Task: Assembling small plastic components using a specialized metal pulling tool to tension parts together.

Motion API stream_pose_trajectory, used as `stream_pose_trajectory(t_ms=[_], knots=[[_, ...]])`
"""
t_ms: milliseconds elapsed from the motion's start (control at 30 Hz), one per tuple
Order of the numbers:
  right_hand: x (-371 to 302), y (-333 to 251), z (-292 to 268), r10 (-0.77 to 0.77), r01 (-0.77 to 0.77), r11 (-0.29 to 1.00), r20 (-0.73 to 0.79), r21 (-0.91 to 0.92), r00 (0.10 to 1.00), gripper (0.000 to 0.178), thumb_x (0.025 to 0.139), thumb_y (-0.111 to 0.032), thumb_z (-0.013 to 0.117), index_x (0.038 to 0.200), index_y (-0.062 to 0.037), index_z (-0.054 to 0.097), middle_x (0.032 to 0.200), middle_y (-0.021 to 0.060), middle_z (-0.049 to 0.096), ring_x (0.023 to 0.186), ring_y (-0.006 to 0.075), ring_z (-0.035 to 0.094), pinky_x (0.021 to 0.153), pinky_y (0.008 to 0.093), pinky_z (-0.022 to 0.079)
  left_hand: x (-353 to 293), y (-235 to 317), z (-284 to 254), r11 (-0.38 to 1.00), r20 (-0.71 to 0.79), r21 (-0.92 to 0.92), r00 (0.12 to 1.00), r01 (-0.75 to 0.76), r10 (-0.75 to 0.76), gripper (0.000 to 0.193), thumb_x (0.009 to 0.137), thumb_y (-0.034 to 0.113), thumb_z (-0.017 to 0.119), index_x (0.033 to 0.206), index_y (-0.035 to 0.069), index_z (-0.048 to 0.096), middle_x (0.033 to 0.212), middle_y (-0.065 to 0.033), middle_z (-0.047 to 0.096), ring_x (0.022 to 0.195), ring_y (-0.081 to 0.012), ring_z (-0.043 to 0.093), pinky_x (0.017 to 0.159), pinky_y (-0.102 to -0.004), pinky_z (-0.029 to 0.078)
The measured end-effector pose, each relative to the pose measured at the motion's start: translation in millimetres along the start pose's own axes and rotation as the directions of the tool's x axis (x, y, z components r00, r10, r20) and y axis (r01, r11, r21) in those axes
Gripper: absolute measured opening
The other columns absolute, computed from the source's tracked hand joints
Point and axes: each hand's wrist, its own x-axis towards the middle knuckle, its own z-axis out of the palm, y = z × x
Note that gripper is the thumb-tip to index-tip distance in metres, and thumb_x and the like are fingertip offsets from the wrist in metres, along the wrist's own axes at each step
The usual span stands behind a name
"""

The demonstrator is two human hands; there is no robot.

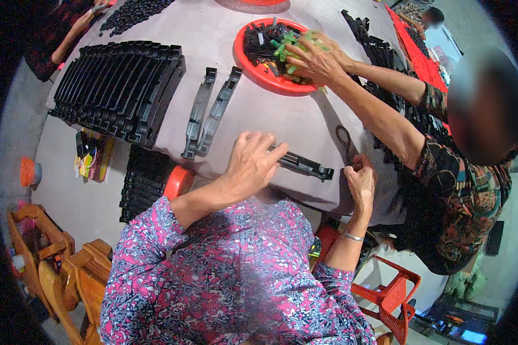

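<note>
My left hand (pixel 251 163) is closed around the left end of a long black plastic strip (pixel 308 167), which lies near the table's front edge. My right hand (pixel 361 181), with a bracelet at the wrist, is closed on a dark tool with a looped end (pixel 343 136). That loop points away from me, and the rest of the tool is hidden by my fingers. Two more long black strips (pixel 217 112) lie side by side just beyond my left hand.
A large stack of black strips (pixel 115 89) stands at the table's left. Another person's hands (pixel 319 60) reach into a red tray (pixel 279 86) of black and green small parts. More black parts (pixel 380 57) lie at the right. A red stool (pixel 391 293) stands below.
</note>
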Motion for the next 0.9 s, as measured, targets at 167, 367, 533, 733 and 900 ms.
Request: stream_pose_trajectory(t_ms=[167, 367, 533, 733, 900], knots=[[0, 3, 0, -0.011, 0.011, 0.999, 0.001, -0.038, 1.0, 0.031, 0.07, -0.015, 0.062, 0.095, 0.0032, 0.06, 0.071, 0.0113, 0.057, 0.064, 0.0206, 0.053, 0.062, 0.0331, 0.046, -1, 1, -2, 1.0, 0.012, 0.007, 1.0, -0.001, 0.001, 0.045, 0.07, 0.01, 0.072, 0.114, 0.01, 0.06, 0.1, -0.0095, 0.054, 0.101, -0.0289, 0.052, 0.091, -0.0448, 0.037], [3, 19, 5, -0.188, 0.187, 0.982, -0.062, -0.028, 0.98, 0.03, 0.07, -0.015, 0.061, 0.094, 0.0024, 0.061, 0.072, 0.0145, 0.061, 0.065, 0.026, 0.058, 0.065, 0.0352, 0.048, 0, 2, -1, 0.999, -0.022, 0.031, 1.0, -0.01, 0.011, 0.041, 0.07, 0.009, 0.07, 0.11, 0.011, 0.06, 0.097, -0.0083, 0.054, 0.097, -0.0267, 0.052, 0.09, -0.0439, 0.038], [3, 13, 4, -0.13, 0.132, 0.987, 0.029, -0.089, 0.991, 0.026, 0.074, -0.016, 0.06, 0.095, -0.0008, 0.06, 0.081, 0.0191, 0.063, 0.074, 0.0339, 0.062, 0.069, 0.0406, 0.049, -1, 1, -3, 1.0, -0.013, 0.015, 1.0, -0.018, 0.018, 0.041, 0.07, 0.01, 0.071, 0.11, 0.011, 0.06, 0.098, -0.0083, 0.054, 0.098, -0.0263, 0.052, 0.089, -0.0428, 0.038], [5, 14, 4, -0.16, 0.162, 0.976, 0.026, -0.144, 0.987, 0.023, 0.076, -0.017, 0.061, 0.093, -0.0035, 0.059, 0.086, 0.0199, 0.064, 0.081, 0.0395, 0.062, 0.073, 0.0445, 0.05, 0, 1, -3, 1.0, 0.02, -0.021, 1.0, 0.006, -0.006, 0.045, 0.069, 0.008, 0.073, 0.112, 0.009, 0.059, 0.098, -0.0093, 0.053, 0.097, -0.0285, 0.053, 0.089, -0.0439, 0.037], [9, 19, 4, -0.15, 0.151, 0.982, 0.014, -0.11, 0.989, 0.022, 0.074, -0.015, 0.061, 0.092, -0.0028, 0.059, 0.085, 0.0188, 0.064, 0.077, 0.0384, 0.061, 0.071, 0.0427, 0.049, 1, 1, -3, 1.0, 0.012, -0.02, 1.0, -0.002, 0.002, 0.046, 0.069, 0.009, 0.074, 0.112, 0.008, 0.058, 0.098, -0.0094, 0.053, 0.098, -0.0285, 0.052, 0.089, -0.0442, 0.037]])
